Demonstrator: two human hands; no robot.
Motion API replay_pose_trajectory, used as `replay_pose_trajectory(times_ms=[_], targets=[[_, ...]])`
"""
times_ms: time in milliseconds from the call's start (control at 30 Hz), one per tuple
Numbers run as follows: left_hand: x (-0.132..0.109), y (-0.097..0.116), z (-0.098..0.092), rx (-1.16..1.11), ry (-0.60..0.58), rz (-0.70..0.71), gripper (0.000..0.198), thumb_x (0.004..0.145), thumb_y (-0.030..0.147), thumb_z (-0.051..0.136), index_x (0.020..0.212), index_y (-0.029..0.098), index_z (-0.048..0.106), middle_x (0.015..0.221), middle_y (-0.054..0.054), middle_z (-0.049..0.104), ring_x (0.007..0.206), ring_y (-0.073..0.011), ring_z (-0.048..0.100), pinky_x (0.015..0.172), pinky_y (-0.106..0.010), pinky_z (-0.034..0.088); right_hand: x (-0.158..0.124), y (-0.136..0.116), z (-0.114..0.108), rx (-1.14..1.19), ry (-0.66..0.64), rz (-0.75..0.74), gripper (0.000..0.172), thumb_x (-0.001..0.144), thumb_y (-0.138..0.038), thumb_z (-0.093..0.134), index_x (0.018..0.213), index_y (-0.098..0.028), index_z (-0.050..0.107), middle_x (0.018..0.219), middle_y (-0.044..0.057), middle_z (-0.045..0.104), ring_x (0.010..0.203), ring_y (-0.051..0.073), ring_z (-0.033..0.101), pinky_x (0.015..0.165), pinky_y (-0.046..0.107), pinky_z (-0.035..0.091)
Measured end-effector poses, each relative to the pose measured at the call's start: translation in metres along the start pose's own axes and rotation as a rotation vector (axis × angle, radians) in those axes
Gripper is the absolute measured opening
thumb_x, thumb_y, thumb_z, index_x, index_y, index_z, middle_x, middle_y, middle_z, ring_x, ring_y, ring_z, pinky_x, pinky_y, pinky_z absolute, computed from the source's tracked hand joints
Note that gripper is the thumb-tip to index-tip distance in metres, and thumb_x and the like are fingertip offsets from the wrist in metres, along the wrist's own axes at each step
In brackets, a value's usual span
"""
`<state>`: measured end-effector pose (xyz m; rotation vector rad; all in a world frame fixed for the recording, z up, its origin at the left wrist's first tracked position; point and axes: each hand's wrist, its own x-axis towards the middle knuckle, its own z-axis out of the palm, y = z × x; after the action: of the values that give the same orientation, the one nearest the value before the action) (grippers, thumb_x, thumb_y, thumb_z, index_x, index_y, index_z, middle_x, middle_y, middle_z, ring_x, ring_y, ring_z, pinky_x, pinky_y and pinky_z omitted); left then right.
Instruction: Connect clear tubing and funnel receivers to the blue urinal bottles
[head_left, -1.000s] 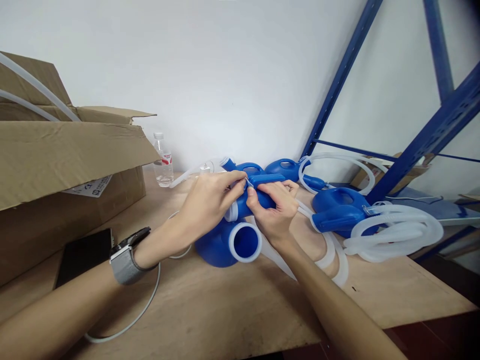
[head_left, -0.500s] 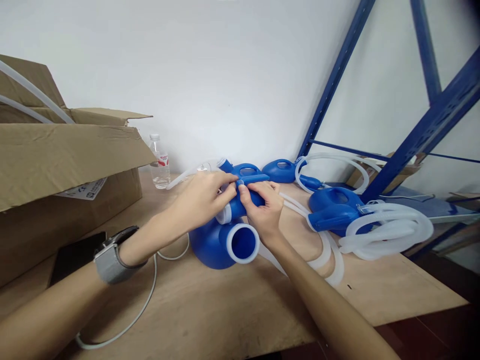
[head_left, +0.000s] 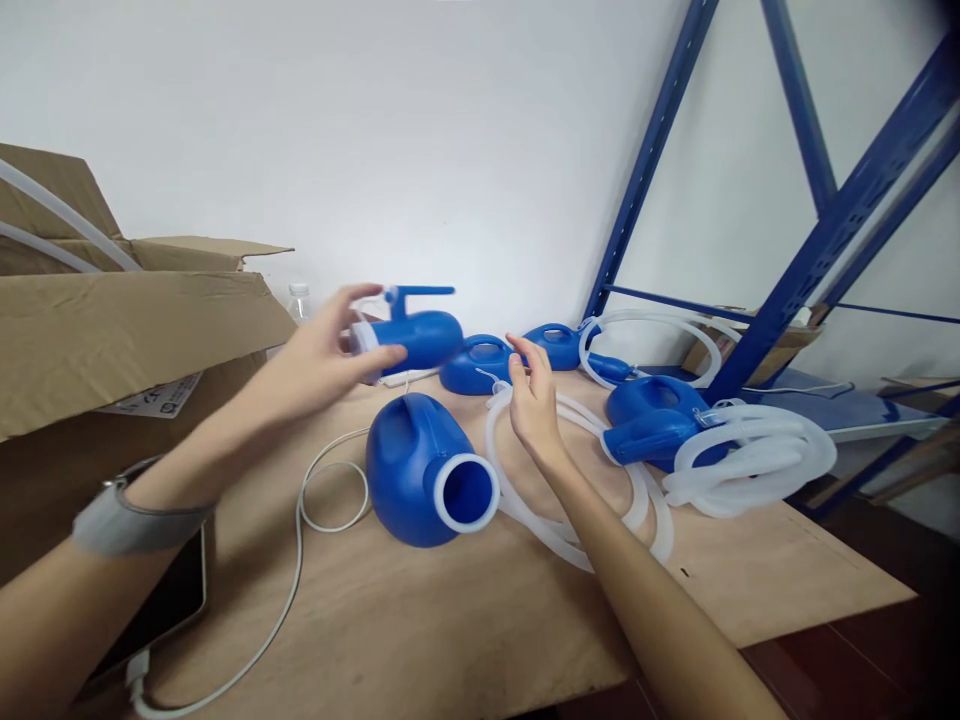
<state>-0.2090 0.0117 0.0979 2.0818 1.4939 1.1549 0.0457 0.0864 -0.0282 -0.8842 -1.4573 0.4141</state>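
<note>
My left hand grips a blue funnel-shaped attachment by its white-collared end and lifts it above the table. A thin blue arm stands up from the attachment's top. Below it, a blue urinal bottle stands with its wide white-rimmed mouth uncovered and facing me. My right hand is raised, holding nothing, with its fingers apart. It is to the right of the bottle, in front of a coil of clear tubing. Another blue bottle lies just behind, between the two hands.
On the left stands an open cardboard box with tubing inside; a water bottle is behind it. A phone lies with a white cable. More blue bottles and coiled tubes sit near a blue metal rack.
My left hand has moved left and up with the blue attachment, uncovering the bottle below. My right hand has let go of the attachment and its fingers have spread.
</note>
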Motion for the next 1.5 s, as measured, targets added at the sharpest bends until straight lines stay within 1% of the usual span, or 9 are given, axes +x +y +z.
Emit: replay_pose_trajectory(times_ms=[167, 333, 500, 633, 833, 967, 1133, 1267, 1500], targets=[[-0.021, -0.018, -0.011, -0.26, 0.074, -0.32, 0.063, 0.091, 0.045, 0.078, 0.141, 0.021, 0.049, 0.095, -0.005, 0.07, 0.079, -0.022, 0.068, 0.065, -0.035, 0.057, -0.005, 0.054, -0.007, -0.161, -0.322, 0.349, 0.048, 0.098, -0.044, 0.054, 0.132, -0.013, 0.069, 0.141, 0.015, 0.058, 0.135, 0.026, 0.051, 0.126, 0.049, 0.035], [-0.051, -0.031, 0.003, -0.383, 0.075, -0.427, 0.054, 0.087, 0.048, 0.079, 0.129, 0.025, 0.055, 0.105, -0.008, 0.071, 0.09, -0.0295, 0.072, 0.06, -0.033, 0.057, -0.021, 0.053, -0.002, -0.469, -0.619, 0.399, 0.057, 0.1, -0.048, 0.057, 0.148, -0.017, 0.061, 0.157, 0.016, 0.042, 0.154, 0.032, 0.029, 0.131, 0.05, 0.026], [-0.07, -0.026, 0.017, -0.667, 0.132, -0.455, 0.066, 0.072, 0.046, 0.09, 0.124, 0.024, 0.056, 0.118, -0.009, 0.066, 0.088, -0.0264, 0.073, 0.056, -0.027, 0.058, -0.024, 0.047, 0.001, -0.597, -0.633, 0.429, 0.065, 0.099, -0.04, 0.059, 0.159, -0.018, 0.048, 0.166, 0.014, 0.029, 0.158, 0.03, 0.025, 0.133, 0.047, 0.026], [-0.085, -0.023, 0.024, -0.886, -0.069, -0.507, 0.069, 0.069, 0.049, 0.092, 0.122, 0.022, 0.057, 0.107, -0.01, 0.07, 0.081, -0.0283, 0.074, 0.054, -0.028, 0.059, -0.023, 0.048, 0.005, -0.571, -0.569, 0.419, 0.062, 0.098, -0.039, 0.058, 0.156, -0.019, 0.051, 0.159, 0.012, 0.04, 0.15, 0.031, 0.036, 0.129, 0.048, 0.033], [-0.098, -0.026, 0.034, -1.001, -0.123, -0.635, 0.075, 0.074, 0.047, 0.09, 0.137, 0.023, 0.056, 0.118, -0.01, 0.072, 0.085, -0.0243, 0.076, 0.07, -0.03, 0.066, -0.011, 0.035, 0.004, -0.047, -0.459, 0.296, 0.042, 0.092, -0.048, 0.067, 0.119, -0.018, 0.075, 0.134, 0.011, 0.064, 0.136, 0.025, 0.054, 0.126, 0.045, 0.038], [-0.097, -0.026, 0.036, -1.022, -0.03, -0.664, 0.077, 0.069, 0.041, 0.095, 0.135, 0.025, 0.06, 0.146, -0.01, 0.061, 0.099, -0.0262, 0.075, 0.08, -0.036, 0.069, -0.002, 0.021, -0.013, 0.542, -0.945, 0.284, 0.091, 0.077, -0.073, 0.079, 0.15, -0.024, 0.057, 0.156, 0.012, 0.05, 0.15, 0.027, 0.047, 0.13, 0.044, 0.037], [-0.094, -0.028, 0.038, -1.047, 0.025, -0.674, 0.079, 0.064, 0.043, 0.097, 0.131, 0.023, 0.061, 0.143, -0.011, 0.062, 0.096, -0.0267, 0.075, 0.08, -0.038, 0.069, 0.002, 0.007, -0.016, 0.384, -1.457, 0.084, 0.157, 0.037, -0.06, 0.102, 0.169, -0.021, 0.027, 0.166, 0.015, 0.035, 0.16, 0.034, 0.031, 0.137, 0.044, 0.024], [-0.088, -0.033, 0.04, -0.919, 0.146, -0.608, 0.061, 0.075, 0.038, 0.088, 0.128, 0.023, 0.063, 0.135, -0.009, 0.065, 0.097, -0.0243, 0.073, 0.075, -0.036, 0.068, -0.003, -0.008, -0.007, 0.172, -1.374, 0.146, 0.153, 0.058, -0.062, 0.095, 0.174, -0.019, 0.004, 0.172, 0.017, 0.02, 0.163, 0.034, 0.025, 0.137, 0.047, 0.024], [-0.073, -0.052, 0.024, -0.589, 0.476, -0.727, 0.048, 0.086, 0.034, 0.076, 0.128, 0.018, 0.063, 0.125, -0.011, 0.068, 0.098, -0.0244, 0.071, 0.058, -0.029, 0.063, -0.016, -0.007, 0.003, -0.044, -1.07, 0.277, 0.136, 0.073, -0.061, 0.086, 0.173, -0.035, -0.003, 0.176, 0.002, -0.006, 0.166, 0.033, -0.017, 0.136, 0.059, -0.006]])
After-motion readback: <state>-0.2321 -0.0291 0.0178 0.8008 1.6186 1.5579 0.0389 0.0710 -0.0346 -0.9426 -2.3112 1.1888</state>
